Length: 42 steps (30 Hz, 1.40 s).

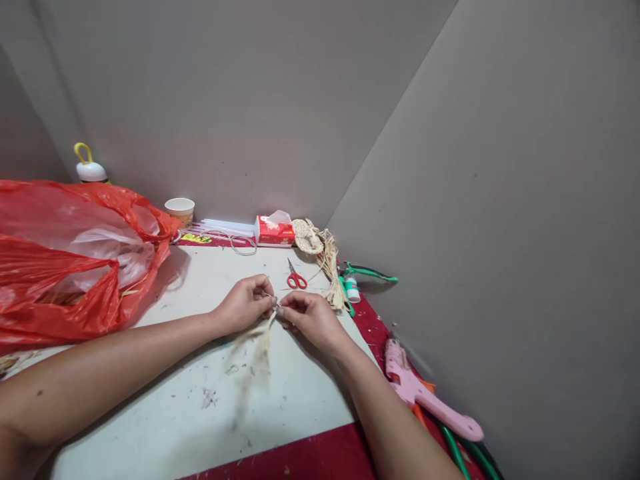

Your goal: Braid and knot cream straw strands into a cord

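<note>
Both hands meet fingertip to fingertip above the white board (300,393). My left hand (246,303) pinches a pale, straw-like fibre strand (265,340) between thumb and fingers. Close beside it, my right hand (311,319) is closed on the same fibre with thumb and forefinger. Loose fibre ends hang below the fingers and are blurred. The exact spot where the strands are gripped is partly hidden by the fingertips. Just beyond the hands lie small scissors (297,281) with red handles.
A red plastic bag (60,267) fills the left side. Along the back stand a paper cup (180,208), a tissue pack (274,230), a woven round piece (307,237) and a fibre bundle (329,260). Green-handled pliers (370,271) and a pink glue gun (420,393) lie at right, by the grey wall.
</note>
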Tool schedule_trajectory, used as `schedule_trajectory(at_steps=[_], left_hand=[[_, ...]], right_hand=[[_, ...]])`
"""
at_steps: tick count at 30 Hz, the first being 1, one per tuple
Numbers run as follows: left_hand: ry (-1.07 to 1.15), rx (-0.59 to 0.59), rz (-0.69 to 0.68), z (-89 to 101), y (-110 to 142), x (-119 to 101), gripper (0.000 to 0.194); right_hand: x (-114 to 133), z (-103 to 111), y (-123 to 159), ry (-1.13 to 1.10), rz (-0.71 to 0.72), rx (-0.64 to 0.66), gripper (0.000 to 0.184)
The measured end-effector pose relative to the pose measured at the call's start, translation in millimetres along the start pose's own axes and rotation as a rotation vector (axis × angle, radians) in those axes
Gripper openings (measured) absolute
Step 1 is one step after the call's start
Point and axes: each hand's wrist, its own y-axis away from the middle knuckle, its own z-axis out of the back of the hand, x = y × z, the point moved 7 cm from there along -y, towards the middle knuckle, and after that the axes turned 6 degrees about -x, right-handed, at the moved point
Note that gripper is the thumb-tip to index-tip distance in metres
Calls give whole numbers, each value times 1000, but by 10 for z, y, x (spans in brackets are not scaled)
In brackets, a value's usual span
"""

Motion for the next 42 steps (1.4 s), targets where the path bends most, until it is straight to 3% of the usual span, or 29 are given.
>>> schedule_trajectory(at_steps=[5, 9, 12, 20, 23, 29, 32, 35, 42], left_hand=[[179, -61, 173, 39, -5, 42, 35], [286, 133, 279, -122, 65, 47, 43], [307, 186, 334, -190, 115, 63, 32], [321, 29, 387, -65, 40, 96, 12], [395, -21, 415, 23, -9, 45, 13], [304, 142, 387, -51, 22, -41, 30], [228, 191, 335, -99, 45, -24, 32], [261, 167, 315, -95, 40, -17, 32], [398, 95, 420, -85, 48, 2, 24]], right_hand=[[61, 78, -3, -168, -100, -95, 21], [89, 156, -15, -182, -58, -184, 19], [69, 188, -18, -213, -37, -248, 21], [141, 442, 11, -644, -50, -457, 23], [139, 431, 5, -665, -109, -377, 25], [108, 152, 22, -506, -182, -115, 26], [95, 70, 33, -480, -196, -67, 25], [85, 31, 37, -570, -215, -24, 23], [111, -91, 54, -678, -192, 33, 20]])
